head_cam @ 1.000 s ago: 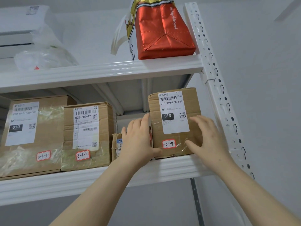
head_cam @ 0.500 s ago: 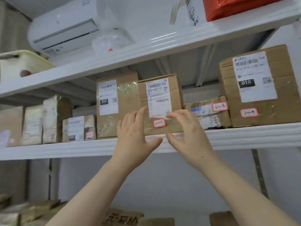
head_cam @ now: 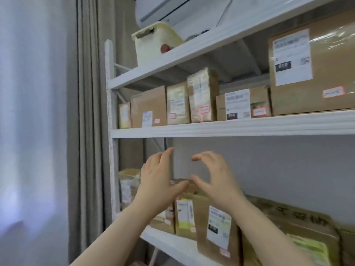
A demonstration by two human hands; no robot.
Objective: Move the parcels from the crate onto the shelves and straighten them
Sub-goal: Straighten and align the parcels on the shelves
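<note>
Brown cardboard parcels with white labels and red-edged stickers stand in a row on the middle shelf (head_cam: pixel 230 128): a large box (head_cam: pixel 322 70) at the right, a low box (head_cam: pixel 243 105), taped packets (head_cam: pixel 202 96) and a plain box (head_cam: pixel 148 107) toward the left. More parcels (head_cam: pixel 217 223) fill the lower shelf (head_cam: pixel 172 244). My left hand (head_cam: pixel 157 181) and my right hand (head_cam: pixel 213 179) hover side by side below the middle shelf, fingers spread and curved, holding nothing. They are in front of the lower parcels, touching none as far as I can see. The crate is out of view.
A cream plastic bin (head_cam: pixel 153 43) sits on the top shelf under a white air conditioner (head_cam: pixel 163 8). A grey curtain (head_cam: pixel 90 112) and a bright sheer curtain (head_cam: pixel 32 112) hang left of the white shelf upright (head_cam: pixel 110 93). A large flat box (head_cam: pixel 288 225) lies at lower right.
The view has swung left along the shelf. Both hands came off the parcel at the right end, passed the middle parcels, and now hang lower, empty, below the middle shelf.
</note>
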